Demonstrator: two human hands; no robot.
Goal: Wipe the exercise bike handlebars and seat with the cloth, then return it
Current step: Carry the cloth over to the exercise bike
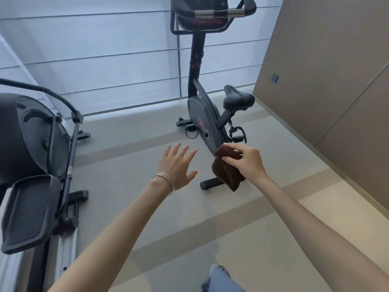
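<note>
From the head view, a dark brown cloth (pixel 228 173) is seen pinched at its top edge by the right hand (pixel 246 160), thumb and fingers curled onto it. It is folded over and hangs limp below the hand, plush in texture and held in the air. In the picture it overlaps the lower rear of the exercise bike (pixel 202 114).

The left hand (pixel 176 165) is stretched forward, fingers straight and spread, with nothing held; thin silver bangles (pixel 166 180) are worn at its wrist.

The bike's handlebars (pixel 219 13), black with metal grip sections, are seen at the top of the frame. Its black padded seat (pixel 239 98) is well apart from the cloth. A red label (pixel 201 124) is carried on the bike's body, but its writing is too small to be read.

An elliptical trainer (pixel 31 144) is parked at the left, its footplate nearest the camera. Pale window blinds (pixel 105 49) are drawn behind both machines, a tan panelled wall (pixel 326 70) with a small dark switch plate (pixel 274 78) is seen at the right, and a striped grey and beige floor (pixel 147 207) lies beneath.
</note>
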